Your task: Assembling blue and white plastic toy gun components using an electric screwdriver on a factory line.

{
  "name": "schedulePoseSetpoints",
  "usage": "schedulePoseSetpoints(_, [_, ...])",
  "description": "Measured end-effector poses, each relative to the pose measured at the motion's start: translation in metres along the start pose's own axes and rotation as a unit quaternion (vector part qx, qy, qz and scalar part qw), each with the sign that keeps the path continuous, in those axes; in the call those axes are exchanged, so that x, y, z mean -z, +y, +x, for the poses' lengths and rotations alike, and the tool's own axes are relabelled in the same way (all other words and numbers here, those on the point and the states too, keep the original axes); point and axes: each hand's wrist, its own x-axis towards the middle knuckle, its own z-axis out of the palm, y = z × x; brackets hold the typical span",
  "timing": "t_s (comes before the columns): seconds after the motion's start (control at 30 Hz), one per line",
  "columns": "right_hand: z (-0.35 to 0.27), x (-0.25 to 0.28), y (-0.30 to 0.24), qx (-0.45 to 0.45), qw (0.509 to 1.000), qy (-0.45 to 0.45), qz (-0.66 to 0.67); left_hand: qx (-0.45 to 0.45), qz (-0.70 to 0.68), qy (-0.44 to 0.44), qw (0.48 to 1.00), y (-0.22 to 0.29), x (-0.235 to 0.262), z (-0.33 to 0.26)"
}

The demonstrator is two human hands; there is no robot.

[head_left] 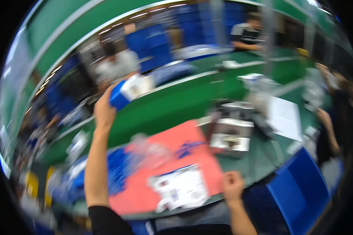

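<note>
My left hand is raised over the far side of the table, its fingers closed around a blue and white box-like thing smeared by motion. A paler part of it points away from me, close to a person's arm beyond the divider. Near the front edge of the table, my right hand is curled into a loose fist; what it holds, if anything, is hidden. Left of that hand, a white printed packet or sheet lies on a red mat. Small dark blue pieces lie farther back on the mat.
Clear plastic bags and a blue heap cover the mat's left side. Open white boxes stand at its right, with a white sheet beyond. A blue bin is at the lower right. People work across a green divider.
</note>
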Motion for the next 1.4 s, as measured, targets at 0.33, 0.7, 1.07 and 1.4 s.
schedulePoseSetpoints(0.33, [-0.010, -0.017, 0.013, 0.023, 0.995, -0.002, 0.100, 0.004, 0.418, -0.094, 0.904, -0.105, 0.243, -0.185])
schedulePoseSetpoints(0.7, [-0.004, -0.002, 0.012, 0.020, 0.998, 0.006, 0.058, -0.080, 0.346, -0.174, 0.918, -0.061, 0.163, -0.227])
schedulePoseSetpoints(1.07, [-0.002, -0.015, 0.015, 0.045, 0.999, 0.005, 0.027, 0.039, 0.439, -0.091, 0.893, -0.109, 0.219, -0.237])
schedulePoseSetpoints(1.4, [0.004, 0.007, 0.082, 0.148, 0.971, -0.084, -0.165, 0.292, 0.444, 0.059, 0.845, -0.196, 0.324, -0.331])
